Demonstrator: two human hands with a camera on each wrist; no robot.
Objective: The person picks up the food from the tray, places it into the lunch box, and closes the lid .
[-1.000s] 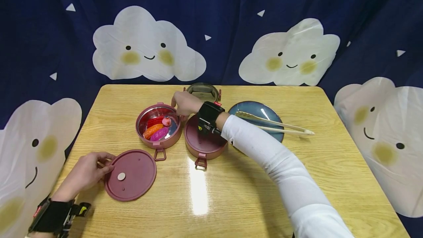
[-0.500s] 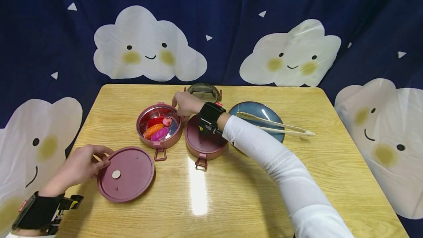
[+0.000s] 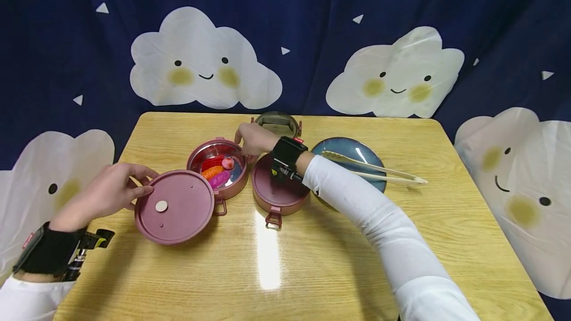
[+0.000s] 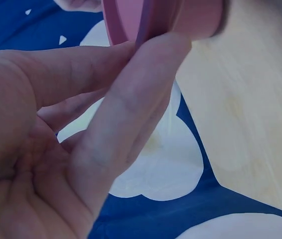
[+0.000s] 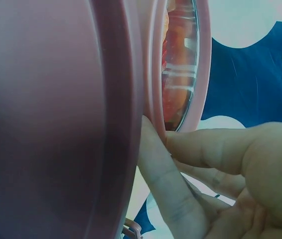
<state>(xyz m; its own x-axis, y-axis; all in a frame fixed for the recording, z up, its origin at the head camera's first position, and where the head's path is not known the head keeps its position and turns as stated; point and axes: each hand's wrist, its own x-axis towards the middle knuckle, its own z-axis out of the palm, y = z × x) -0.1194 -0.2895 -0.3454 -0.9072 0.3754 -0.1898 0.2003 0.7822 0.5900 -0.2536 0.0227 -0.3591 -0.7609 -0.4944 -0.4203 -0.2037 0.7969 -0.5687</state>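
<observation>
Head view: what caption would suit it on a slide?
Left hand holds a pink lid beside an open food bowl steadied by the right hand.

left hand (image 3: pixel 104 194): bare, no glove or ring | left wrist: wide black strap, small black device with a yellow mark | left sleeve: white, edge showing | right hand (image 3: pixel 252 138): bare | right wrist: black strap, black device, red tag | right sleeve: long, white, creased
</observation>
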